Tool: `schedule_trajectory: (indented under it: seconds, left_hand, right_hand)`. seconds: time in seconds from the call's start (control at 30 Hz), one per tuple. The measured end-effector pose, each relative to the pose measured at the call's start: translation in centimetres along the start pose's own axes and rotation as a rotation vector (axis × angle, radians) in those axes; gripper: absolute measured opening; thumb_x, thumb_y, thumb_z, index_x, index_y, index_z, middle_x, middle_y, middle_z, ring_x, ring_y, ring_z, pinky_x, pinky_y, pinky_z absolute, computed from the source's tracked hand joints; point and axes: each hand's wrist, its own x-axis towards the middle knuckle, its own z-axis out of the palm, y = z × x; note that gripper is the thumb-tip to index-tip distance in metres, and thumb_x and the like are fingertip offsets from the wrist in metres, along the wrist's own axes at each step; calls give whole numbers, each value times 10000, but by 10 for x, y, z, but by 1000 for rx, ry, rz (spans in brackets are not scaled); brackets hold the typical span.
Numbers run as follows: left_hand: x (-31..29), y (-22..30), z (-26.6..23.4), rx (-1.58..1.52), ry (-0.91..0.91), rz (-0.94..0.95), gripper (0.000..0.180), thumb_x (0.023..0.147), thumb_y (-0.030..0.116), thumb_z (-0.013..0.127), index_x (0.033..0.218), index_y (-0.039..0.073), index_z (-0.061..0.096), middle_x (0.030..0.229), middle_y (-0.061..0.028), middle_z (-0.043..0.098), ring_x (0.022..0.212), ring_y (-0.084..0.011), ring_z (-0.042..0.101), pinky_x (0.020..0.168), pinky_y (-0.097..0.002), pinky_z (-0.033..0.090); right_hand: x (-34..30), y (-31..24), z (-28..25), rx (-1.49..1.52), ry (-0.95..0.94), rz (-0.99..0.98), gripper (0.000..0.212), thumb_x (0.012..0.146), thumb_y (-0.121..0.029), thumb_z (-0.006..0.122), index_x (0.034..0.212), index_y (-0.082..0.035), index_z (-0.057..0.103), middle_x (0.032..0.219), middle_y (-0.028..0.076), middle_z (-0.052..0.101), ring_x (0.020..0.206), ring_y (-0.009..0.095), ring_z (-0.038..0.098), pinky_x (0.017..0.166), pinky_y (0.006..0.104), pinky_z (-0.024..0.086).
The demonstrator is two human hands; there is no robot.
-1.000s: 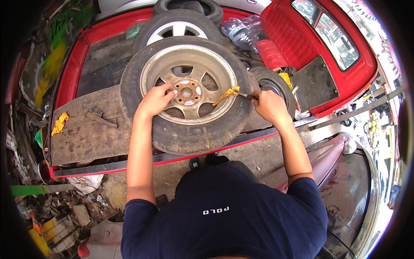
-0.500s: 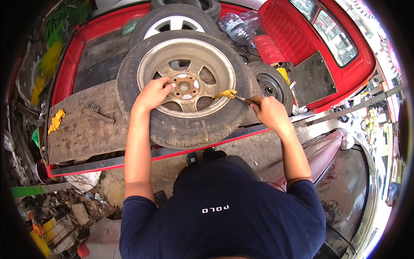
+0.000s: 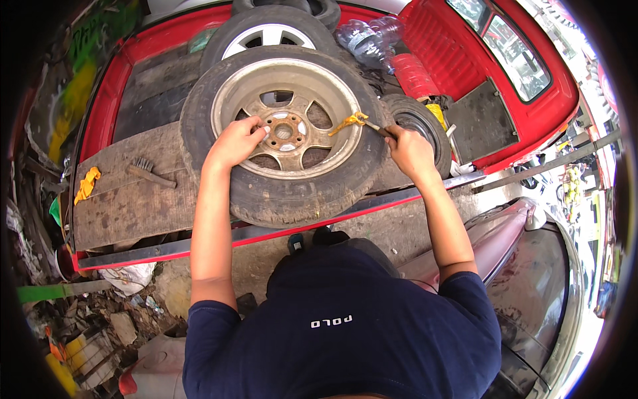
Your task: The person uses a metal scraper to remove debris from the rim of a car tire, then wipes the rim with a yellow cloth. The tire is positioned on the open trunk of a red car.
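A car wheel (image 3: 305, 174), its dusty alloy rim (image 3: 222, 113) facing up, lies flat on the wooden boards of a red truck bed. My left hand (image 3: 237, 143) grips a spoke beside the rusty hub, fingers bent over it. In my right hand (image 3: 411, 153) is a thin dark-handled tool (image 3: 379, 128); its exact kind is unclear. A yellow cloth (image 3: 350, 122) is at the tool's far end, hanging over the rim's right side. On the boards to the left are a wooden-handled brush (image 3: 151, 173) and another yellow cloth (image 3: 87, 185).
Behind the wheel lies another tire (image 3: 219, 48) with a silver rim. A smaller black steel wheel (image 3: 435, 126) sits to the right, plastic bottles (image 3: 367, 41) farther back. A dark car (image 3: 531, 299) stands close at right. Rubble (image 3: 123, 329) covers the ground at lower left.
My right hand has moved up and slightly right, away from me, carrying the tool. The yellow cloth has shifted upward along the rim's right side. My left hand stays on the spoke.
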Motion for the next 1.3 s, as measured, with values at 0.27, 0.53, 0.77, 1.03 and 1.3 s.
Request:
schedule_trajectory:
  seconds: [0.27,0.53,0.77,1.03,1.3]
  left_hand:
    - [2,0,-1,-4,-32,-29,302,985,248,629,1071,-37,679,900,-164,718,851,-236,663,810,-371,502]
    - [2,-5,2,-17,-14,-5,294,988,253,635,1062,-28,680,864,-144,715,818,-211,659,783,-353,503]
    - [1,4,2,27,-5,-1,293,978,253,642,1077,-18,697,894,-173,721,834,-248,674,779,-374,512]
    - [2,17,2,81,-11,134,289,949,230,661,1119,9,736,1015,-182,739,902,-285,696,825,-399,527]
    - [13,34,18,62,-207,334,361,957,208,676,1280,48,691,1187,-171,690,1114,-289,646,985,-380,485]
  right_hand:
    - [-26,17,-11,256,-121,28,273,952,-254,662,1164,-104,744,940,196,740,918,383,718,795,476,550]
    - [-25,39,16,748,-123,189,312,961,-208,691,1192,0,717,699,59,623,612,109,572,615,315,474]
    - [-38,19,24,688,59,-52,363,914,-130,758,1264,-48,709,858,47,676,781,116,604,741,288,499]
    - [-49,-3,36,735,80,-84,410,857,-109,788,1263,-97,727,1062,125,734,1035,256,705,929,339,526]
    - [-54,-18,50,1066,21,-46,422,911,-87,757,1328,-69,690,1131,50,705,1024,121,607,932,283,485]
